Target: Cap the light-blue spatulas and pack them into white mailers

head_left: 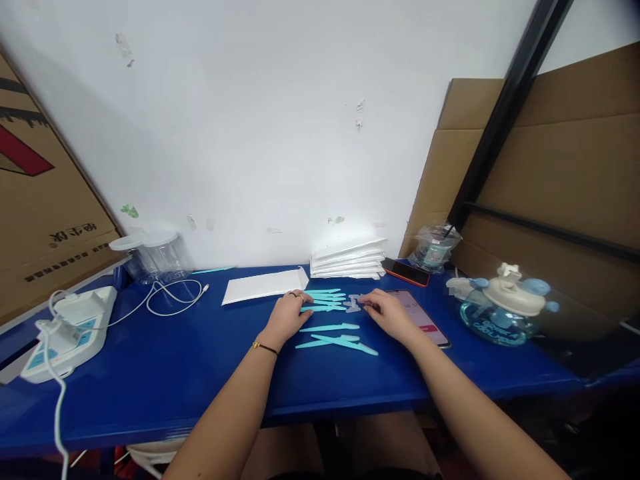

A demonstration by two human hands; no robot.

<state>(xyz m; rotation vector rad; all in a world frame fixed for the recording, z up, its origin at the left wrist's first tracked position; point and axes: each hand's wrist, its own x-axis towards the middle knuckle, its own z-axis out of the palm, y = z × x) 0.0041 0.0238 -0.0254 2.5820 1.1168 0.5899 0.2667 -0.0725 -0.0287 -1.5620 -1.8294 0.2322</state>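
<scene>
A glossy blue table (150,373) spans the lower frame. At centre lie turquoise plastic sticks (330,327), a flat white padded envelope (263,285) just above-left, a white plastic device (70,330) lower left, and a blue-tinted water jug (500,310) at right.

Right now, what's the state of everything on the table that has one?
Left hand: on blue sticks, grip unclear.
Right hand: at small clear pieces, grip unclear.
Near phone: screen lit.
Red phone: screen dark.
Single envelope: lying flat.
Jars: lids on.
Water bottle: capped.
</scene>
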